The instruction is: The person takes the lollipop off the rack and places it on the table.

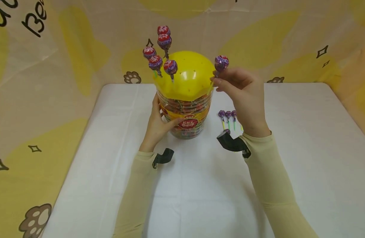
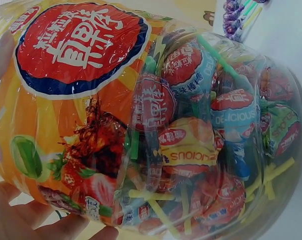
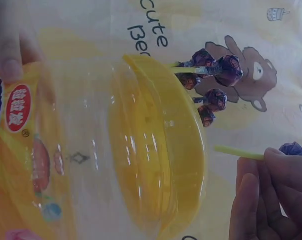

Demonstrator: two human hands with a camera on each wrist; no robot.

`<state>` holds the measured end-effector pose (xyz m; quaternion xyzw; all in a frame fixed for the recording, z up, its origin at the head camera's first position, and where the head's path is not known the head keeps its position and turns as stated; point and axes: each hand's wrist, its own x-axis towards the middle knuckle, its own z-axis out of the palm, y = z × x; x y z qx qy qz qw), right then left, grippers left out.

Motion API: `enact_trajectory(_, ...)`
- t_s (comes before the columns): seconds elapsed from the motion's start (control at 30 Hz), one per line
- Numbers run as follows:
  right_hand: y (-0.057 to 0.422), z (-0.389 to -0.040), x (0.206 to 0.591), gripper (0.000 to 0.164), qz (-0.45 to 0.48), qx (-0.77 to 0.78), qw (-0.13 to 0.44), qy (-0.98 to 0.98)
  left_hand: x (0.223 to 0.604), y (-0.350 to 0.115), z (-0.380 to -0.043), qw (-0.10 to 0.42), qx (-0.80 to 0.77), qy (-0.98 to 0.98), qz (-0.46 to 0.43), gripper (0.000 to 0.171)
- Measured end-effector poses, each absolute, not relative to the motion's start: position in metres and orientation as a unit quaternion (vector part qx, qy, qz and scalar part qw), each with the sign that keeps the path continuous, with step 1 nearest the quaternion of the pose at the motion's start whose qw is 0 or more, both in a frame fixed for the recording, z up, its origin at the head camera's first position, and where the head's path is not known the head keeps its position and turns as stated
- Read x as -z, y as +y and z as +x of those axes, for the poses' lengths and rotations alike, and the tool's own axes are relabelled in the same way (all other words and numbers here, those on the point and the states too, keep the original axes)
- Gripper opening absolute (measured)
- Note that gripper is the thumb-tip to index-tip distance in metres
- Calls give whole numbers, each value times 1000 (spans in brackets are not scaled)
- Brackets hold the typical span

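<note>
A clear ribbed candy jar (image 1: 183, 133) stands upright on the table, full of wrapped lollipops, with a domed yellow lid (image 1: 197, 74). My left hand (image 1: 159, 127) grips the jar's left side, thumb across the front by the red label. Several purple-and-red lollipops (image 1: 170, 67) stick up from the lid's left part. Between right thumb and fingers, my right hand (image 1: 245, 96) pinches another lollipop (image 1: 221, 62) by its stick, at the lid's right. In the right wrist view, its yellow stick (image 3: 238, 152) points at the dome, its tip a short gap away.
Right of the jar, several purple lollipops (image 1: 228, 114) lie on the white table (image 1: 111, 132), partly hidden behind my right hand and wrist camera (image 1: 231, 142). A patterned yellow cloth (image 1: 87, 49) hangs behind and along the sides.
</note>
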<state>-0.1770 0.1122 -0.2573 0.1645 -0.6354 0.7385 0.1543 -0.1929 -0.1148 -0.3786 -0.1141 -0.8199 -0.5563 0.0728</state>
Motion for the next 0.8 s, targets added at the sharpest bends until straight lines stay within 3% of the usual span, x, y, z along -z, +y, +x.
enact_trajectory(0.37, 136, -167, 280, 9, 147, -721, 144, -661, 379, -114, -193, 73, 555, -821, -114, 104)
enact_trajectory(0.8, 162, -159, 320, 4, 90, -703, 83, -700, 378, -114, -192, 70, 548, -826, -109, 105)
